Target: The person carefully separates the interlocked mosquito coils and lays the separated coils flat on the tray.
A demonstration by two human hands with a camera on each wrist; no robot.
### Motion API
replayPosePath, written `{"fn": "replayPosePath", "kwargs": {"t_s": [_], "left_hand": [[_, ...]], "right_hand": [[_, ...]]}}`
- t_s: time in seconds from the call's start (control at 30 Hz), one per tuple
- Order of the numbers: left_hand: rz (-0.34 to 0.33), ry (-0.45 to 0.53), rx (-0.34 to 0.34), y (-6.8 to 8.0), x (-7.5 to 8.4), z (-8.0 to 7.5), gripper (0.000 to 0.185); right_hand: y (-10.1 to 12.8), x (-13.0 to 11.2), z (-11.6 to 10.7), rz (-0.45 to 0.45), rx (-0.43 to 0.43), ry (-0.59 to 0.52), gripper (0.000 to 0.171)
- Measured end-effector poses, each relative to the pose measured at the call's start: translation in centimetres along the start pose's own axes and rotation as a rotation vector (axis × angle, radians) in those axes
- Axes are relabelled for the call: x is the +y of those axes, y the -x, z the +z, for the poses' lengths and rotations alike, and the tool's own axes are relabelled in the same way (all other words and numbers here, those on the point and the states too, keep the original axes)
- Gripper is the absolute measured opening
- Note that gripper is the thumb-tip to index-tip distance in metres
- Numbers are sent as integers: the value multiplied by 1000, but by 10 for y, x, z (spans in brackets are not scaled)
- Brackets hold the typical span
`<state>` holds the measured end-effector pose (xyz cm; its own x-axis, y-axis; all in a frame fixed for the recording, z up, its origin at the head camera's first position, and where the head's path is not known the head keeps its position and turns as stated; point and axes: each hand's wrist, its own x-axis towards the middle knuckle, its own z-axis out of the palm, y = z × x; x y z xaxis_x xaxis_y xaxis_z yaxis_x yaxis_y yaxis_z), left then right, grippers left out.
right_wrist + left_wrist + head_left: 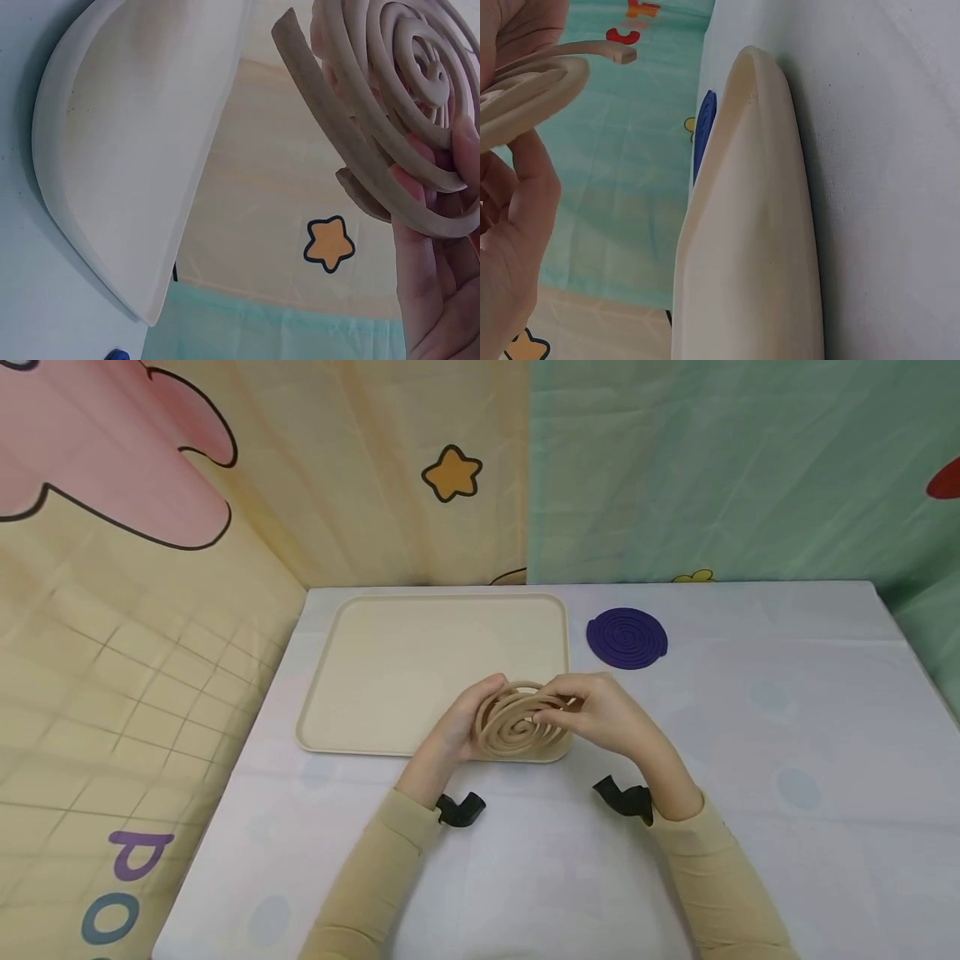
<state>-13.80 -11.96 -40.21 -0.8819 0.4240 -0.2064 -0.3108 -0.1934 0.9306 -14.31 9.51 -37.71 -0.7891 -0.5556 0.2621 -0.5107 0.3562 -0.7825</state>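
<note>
A tan mosquito coil (513,739) is held up over the tray's near right corner, its rings spread apart from one another. My left hand (456,722) grips its left edge, while my right hand (611,714) pinches the right side between thumb and fingers. In the right wrist view, a blunt loose end of the coil (319,97) sticks out, and a second, shorter end shows beneath it. The left wrist view catches part of the coil (562,86) at the left edge. A purple mosquito coil (627,638) lies flat on the table, its spiral closely wound.
Under and beyond the hands lies a cream rectangular tray (435,668) with a low rim. The table (750,710) wears a pale cloth. A printed curtain (712,468) hangs along the far edge, another at the left. Black bands (462,810) sit at both wrists.
</note>
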Motion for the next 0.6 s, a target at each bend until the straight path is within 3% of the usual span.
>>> {"fn": "replayPosePath", "kwargs": {"t_s": [0.13,0.23,0.43,0.6], "left_hand": [[-89,-54,-28,0,4,1,32],[-95,-78,-48,0,6,1,30],[38,-67,20,1,4,2,23],[150,61,100,0,0,3,26]], "right_hand": [[1,-2,-1,-26,-38,35,7],[1,-3,-1,-12,-42,37,9],[-1,4,-1,121,8,-38,13],[-5,13,0,228,19,-211,18]]}}
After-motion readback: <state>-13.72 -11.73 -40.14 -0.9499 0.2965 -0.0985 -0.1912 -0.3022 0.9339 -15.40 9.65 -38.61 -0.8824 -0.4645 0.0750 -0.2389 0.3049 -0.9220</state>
